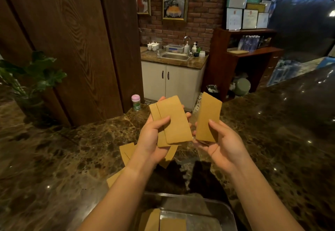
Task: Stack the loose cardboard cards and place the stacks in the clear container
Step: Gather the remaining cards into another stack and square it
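My left hand (152, 140) grips a small stack of brown cardboard cards (174, 120), slightly fanned, thumb across the top card. My right hand (221, 143) pinches a single cardboard card (208, 116), tilted upright, a little to the right of the stack and apart from it. Both hands hover above the marble counter. Loose cards (126, 151) lie on the counter beneath my left wrist, partly hidden by the arm. The clear container (226, 210) sits at the near edge between my forearms, with cards (172, 223) lying inside it.
The dark marble counter (72, 158) spreads left and curves away to the right. A potted plant (34, 78) stands at the far left. A small pink-capped jar (136, 102) sits at the counter's back edge. Behind are wood panels, a sink cabinet and shelves.
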`<state>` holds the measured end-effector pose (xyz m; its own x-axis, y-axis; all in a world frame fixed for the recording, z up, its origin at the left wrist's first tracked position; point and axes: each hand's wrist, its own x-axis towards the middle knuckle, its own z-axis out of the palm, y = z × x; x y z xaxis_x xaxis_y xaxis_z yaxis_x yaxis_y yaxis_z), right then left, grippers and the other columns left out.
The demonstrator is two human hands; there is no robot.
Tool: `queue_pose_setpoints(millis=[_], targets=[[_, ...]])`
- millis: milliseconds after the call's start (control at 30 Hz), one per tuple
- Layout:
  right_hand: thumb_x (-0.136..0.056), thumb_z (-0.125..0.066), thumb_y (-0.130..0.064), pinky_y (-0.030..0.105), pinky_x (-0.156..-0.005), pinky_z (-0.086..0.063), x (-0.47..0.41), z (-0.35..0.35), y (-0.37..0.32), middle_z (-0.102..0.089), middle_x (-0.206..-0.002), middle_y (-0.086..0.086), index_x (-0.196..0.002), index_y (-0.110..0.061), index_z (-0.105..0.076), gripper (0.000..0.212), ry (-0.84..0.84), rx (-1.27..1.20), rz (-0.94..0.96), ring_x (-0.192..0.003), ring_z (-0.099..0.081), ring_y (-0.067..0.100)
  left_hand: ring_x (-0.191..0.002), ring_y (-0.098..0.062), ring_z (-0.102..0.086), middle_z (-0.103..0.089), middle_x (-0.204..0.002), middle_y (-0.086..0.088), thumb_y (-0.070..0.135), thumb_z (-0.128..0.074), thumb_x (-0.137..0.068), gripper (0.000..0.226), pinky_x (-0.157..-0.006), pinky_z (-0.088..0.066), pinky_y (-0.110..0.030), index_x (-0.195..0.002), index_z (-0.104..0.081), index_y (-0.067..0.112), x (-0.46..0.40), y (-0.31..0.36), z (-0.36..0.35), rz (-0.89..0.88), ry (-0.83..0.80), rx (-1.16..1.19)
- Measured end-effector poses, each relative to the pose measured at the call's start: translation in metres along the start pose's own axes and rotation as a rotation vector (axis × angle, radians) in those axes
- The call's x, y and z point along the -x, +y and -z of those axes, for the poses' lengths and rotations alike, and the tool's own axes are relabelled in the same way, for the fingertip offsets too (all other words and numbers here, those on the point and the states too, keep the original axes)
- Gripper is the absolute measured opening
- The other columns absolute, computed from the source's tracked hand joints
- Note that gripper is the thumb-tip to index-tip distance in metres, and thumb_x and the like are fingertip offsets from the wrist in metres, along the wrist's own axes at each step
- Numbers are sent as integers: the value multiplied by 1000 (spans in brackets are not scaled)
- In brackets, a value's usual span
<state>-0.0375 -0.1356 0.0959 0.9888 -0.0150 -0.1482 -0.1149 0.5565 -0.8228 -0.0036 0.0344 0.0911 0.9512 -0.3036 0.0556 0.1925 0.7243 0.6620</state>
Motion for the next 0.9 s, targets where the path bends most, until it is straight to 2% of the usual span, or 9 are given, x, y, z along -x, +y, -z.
queue_pose_setpoints(millis=[100,200,367,467,533,600,700,800,900], targets=[[-99,-52,-14,33,-56,-56,2,1,-1,-76,-90,10,-122,-13,-62,25,7,86,23,-70,-71,21,-116,-42,-62,-64,-130,-19,1,-46,-96,51,-96,-49,-58,-138,-50,31,-1,0,2,6,24,-20],[-95,-57,-12,30,-54,-55,4,-1,-2,-76,-98,6,-121,-16,-64,27,-30,194,49,-77,-73,19,-113,-35,-64,-66,-126,-11,-2,-59,-88,57,-92,-53,-56,-133,-56,32,-1,-1,4,-7,121,-174],[-89,-69,-12,38,-77,-59,3,-6,3,-75,-110,3,-121,-18,-63,34,-65,431,138,-101,-71,23,-106,-28,-67,-67,-120,-8,2,-66,-85,59,-81,-58,-48,-133,-53,33,0,-4,2,-48,171,-310],[-86,-71,-4,25,-76,-58,5,-6,0,-74,-103,-1,-103,-22,-64,26,-8,624,481,-98,-70,14,-98,-26,-71,-74,-108,-6,33,-64,-86,46,-75,-59,-43,-131,-56,33,-1,-1,-1,-33,224,-222],[-80,-73,9,24,-84,-55,5,3,-5,-74,-106,-6,-94,-19,-66,33,-132,891,858,-102,-68,12,-98,-29,-71,-76,-105,-10,42,-58,-90,43,-77,-59,-44,-131,-56,33,-3,4,2,24,247,-176],[-76,-74,10,35,-92,-53,-2,15,-2,-72,-112,-7,-93,-16,-67,31,-322,1200,1179,-112,-63,16,-105,-34,-69,-74,-109,-13,36,-60,-89,41,-86,-56,-53,-130,-58,33,-2,9,4,105,187,-152],[-86,-69,-8,49,-89,-54,-11,21,7,-73,-114,-2,-89,-12,-67,6,-388,1380,1317,-115,-63,24,-102,-35,-67,-70,-117,-15,13,-66,-80,54,-88,-52,-53,-130,-60,33,3,9,5,148,49,-205],[-85,-67,0,52,-92,-53,-12,23,12,-73,-115,2,-86,-7,-70,8,-308,1366,1318,-119,-62,26,-101,-36,-67,-68,-121,-17,-7,-62,-75,70,-87,-53,-53,-134,-56,31,0,5,6,139,17,-228],[-81,-60,1,53,-101,-49,-10,25,9,-67,-118,-9,-94,-12,-73,22,-148,1387,1184,-117,-63,16,-104,-39,-68,-69,-118,-21,-5,-49,-89,59,-92,-52,-56,-136,-52,30,-3,8,8,134,37,-85]])
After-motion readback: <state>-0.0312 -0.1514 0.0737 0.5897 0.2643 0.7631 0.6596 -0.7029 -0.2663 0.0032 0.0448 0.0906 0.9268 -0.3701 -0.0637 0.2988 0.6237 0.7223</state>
